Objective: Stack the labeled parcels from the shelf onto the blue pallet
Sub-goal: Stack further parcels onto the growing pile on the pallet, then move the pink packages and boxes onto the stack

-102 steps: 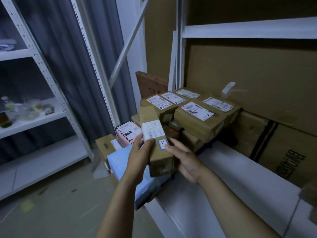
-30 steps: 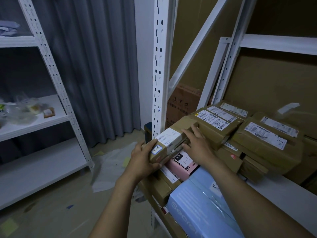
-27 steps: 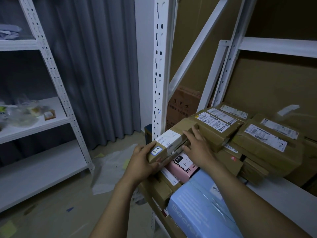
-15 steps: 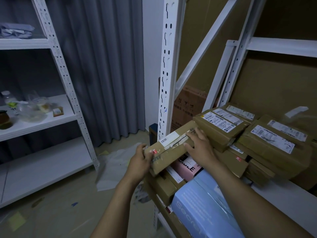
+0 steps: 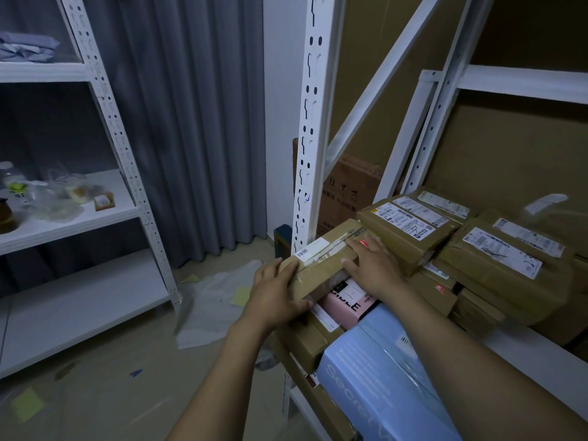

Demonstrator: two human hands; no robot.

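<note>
Two bare hands meet one long brown parcel (image 5: 321, 259) atop the pile at the shelf (image 5: 541, 361) corner, over a pink box (image 5: 346, 303); its long axis runs near-left to far-right; the left hand (image 5: 276, 297) curls thumb and fingers round the near end; the right hand (image 5: 372, 265) presses flat, fingers straight, on the far half; no pallet shows; lifting probably starts leftward.

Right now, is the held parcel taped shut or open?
Shut: tape crosses the closed parcel, between left hand and right hand.
</note>
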